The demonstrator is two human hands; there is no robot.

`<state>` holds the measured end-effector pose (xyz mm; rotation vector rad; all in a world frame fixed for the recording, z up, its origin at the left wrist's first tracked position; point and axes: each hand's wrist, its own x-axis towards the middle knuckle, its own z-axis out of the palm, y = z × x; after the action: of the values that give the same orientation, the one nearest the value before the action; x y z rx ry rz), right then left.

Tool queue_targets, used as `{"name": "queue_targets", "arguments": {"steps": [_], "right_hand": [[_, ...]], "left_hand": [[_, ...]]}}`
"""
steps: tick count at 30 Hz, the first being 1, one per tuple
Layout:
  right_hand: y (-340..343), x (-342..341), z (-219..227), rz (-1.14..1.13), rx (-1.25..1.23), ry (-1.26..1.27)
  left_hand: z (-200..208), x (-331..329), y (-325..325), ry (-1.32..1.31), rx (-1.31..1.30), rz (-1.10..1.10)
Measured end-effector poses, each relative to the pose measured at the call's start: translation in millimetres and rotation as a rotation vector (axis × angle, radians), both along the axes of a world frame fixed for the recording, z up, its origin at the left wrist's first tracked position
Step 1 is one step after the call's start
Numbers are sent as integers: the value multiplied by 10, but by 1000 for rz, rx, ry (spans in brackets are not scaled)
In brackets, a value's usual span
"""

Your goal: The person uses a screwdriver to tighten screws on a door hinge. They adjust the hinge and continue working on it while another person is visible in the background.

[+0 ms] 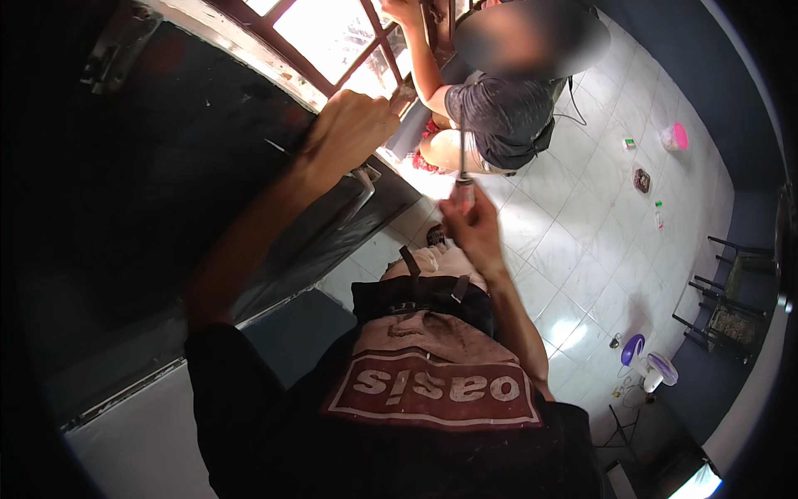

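Note:
My right hand (475, 231) is closed around the handle of a screwdriver (464, 193), whose thin shaft points up and away from me. Ahead and to the left, my left hand (356, 125) is raised with its fingers curled, by the edge of a dark door (241, 158) and a wooden window frame (303, 62). What those fingers hold, if anything, is hidden from me. A metal door handle (357, 198) sticks out just below my left wrist.
Another person in a dark shirt (509, 116) crouches by the window, one arm raised to the frame. On the tiled floor (565, 249) are a pink-lidded tub (675, 137) and a purple-and-white fan (652, 366). A dark rack (731, 308) lines the right wall.

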<state>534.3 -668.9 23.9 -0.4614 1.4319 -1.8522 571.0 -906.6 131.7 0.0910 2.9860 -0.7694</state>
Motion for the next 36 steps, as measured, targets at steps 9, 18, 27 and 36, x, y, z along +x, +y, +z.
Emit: {"name": "queue_targets", "arguments": {"steps": [9, 18, 27, 36], "right_hand": [[-1382, 691, -560, -55, -60, -364], [-2431, 568, -689, -7, -91, -154], [-3154, 545, -662, 65, -107, -119], [-3302, 411, -451, 164, -119, -134]], "left_hand": [[39, 61, -500, 376, 342, -246], [513, 53, -1167, 675, 385, -295], [488, 199, -1896, 866, 368, -246], [452, 160, -2140, 993, 395, -280]]}}
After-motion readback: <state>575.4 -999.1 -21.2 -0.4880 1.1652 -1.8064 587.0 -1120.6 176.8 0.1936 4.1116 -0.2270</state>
